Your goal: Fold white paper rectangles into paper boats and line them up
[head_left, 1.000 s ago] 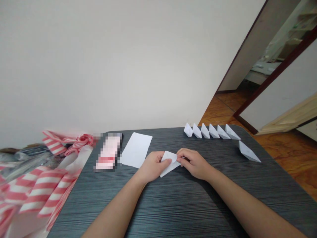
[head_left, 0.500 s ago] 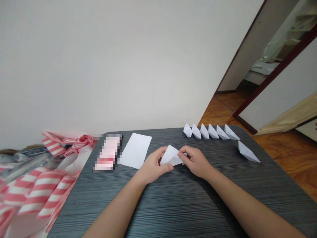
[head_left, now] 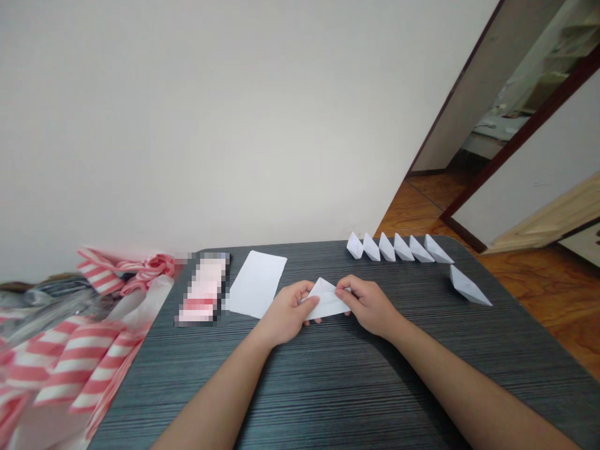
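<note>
Both my hands hold a folded white paper triangle (head_left: 327,300) above the middle of the table, its point upward. My left hand (head_left: 285,313) pinches its left end, and my right hand (head_left: 368,305) grips the right end. Farther away stands a row of several small white paper boats (head_left: 402,248). One more paper boat (head_left: 469,286) lies apart at the right. To the left of my left hand lies a flat sheet of white paper (head_left: 256,284), not touching it.
The dark grey wood-grain table (head_left: 328,387) ends in a rounded far right corner, with an orange wooden floor (head_left: 529,300) beyond. A pixelated pink-and-white object (head_left: 204,290) lies on the table. Red-and-white striped material (head_left: 79,359) is heaped beyond the left edge.
The folded paper has turned from a slanted position to a level one, its point now upward. My hands have shifted onto its two ends.
</note>
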Action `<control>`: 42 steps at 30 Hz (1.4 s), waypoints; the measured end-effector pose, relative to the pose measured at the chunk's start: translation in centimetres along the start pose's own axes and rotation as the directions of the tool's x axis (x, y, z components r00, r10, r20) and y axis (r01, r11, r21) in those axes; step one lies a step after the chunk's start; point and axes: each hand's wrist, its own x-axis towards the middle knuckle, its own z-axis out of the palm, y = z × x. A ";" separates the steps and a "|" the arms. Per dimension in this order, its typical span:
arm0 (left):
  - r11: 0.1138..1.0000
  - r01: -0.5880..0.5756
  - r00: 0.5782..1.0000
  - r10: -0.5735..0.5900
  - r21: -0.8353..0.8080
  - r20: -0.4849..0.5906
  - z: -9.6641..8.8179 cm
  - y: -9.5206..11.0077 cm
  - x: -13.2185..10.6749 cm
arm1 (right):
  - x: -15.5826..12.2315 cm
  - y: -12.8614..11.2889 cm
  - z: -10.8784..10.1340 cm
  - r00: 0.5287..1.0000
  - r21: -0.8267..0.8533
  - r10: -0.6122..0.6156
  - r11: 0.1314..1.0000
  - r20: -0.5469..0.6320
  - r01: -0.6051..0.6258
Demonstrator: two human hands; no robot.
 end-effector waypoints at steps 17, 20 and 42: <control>0.998 -0.055 0.997 0.056 0.028 -0.046 0.2 -0.3 0.1 | -0.1 0.0 0.5 1.000 0.043 -0.024 0.999 0.002 0.024; 0.998 -0.053 0.997 0.055 0.042 -0.049 0.2 -0.2 -0.1 | -0.1 0.1 0.7 0.999 0.074 -0.007 0.997 0.031 0.005; 0.952 -0.097 0.990 0.122 0.290 -0.071 0.2 0.2 -0.4 | 0.2 -0.6 0.6 0.991 0.188 -0.027 0.982 0.130 0.002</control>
